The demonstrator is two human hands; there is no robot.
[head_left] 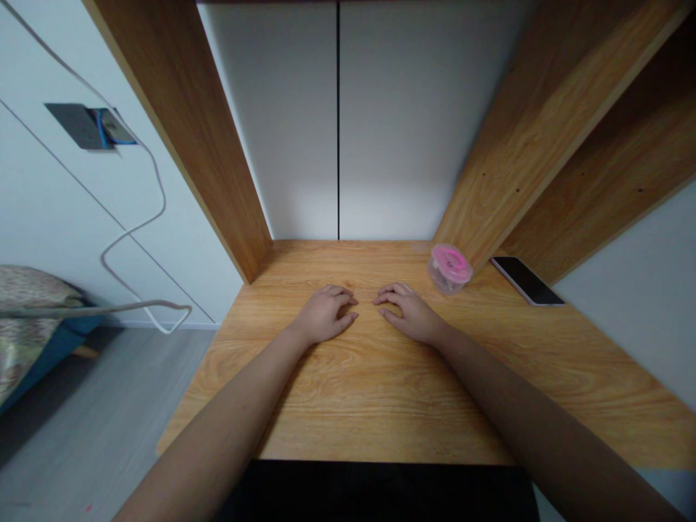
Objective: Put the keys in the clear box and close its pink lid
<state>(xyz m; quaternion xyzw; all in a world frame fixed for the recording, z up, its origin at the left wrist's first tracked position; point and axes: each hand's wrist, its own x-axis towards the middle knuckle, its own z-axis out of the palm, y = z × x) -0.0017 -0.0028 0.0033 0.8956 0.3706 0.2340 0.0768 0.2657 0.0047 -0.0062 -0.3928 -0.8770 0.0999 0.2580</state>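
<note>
My left hand (326,314) rests on the wooden desk (348,406), palm down, its fingers loosely curved and the thumb apart from them. Facing it across a small gap, my right hand (409,313) lies on the same surface in a similar pose. Neither hand holds anything. Nearest to my right hand, a little farther back, stands a small clear plastic container with a pink lid (449,267); the hand does not touch it. What is inside the container cannot be made out.
A dark-screened phone (527,280) lies at the right by the wooden side panel. Wooden uprights (185,130) flank the white back panel (304,145). On the left, a white cable (162,188) hangs near a wall socket (112,127); a bed corner (32,312) shows beyond.
</note>
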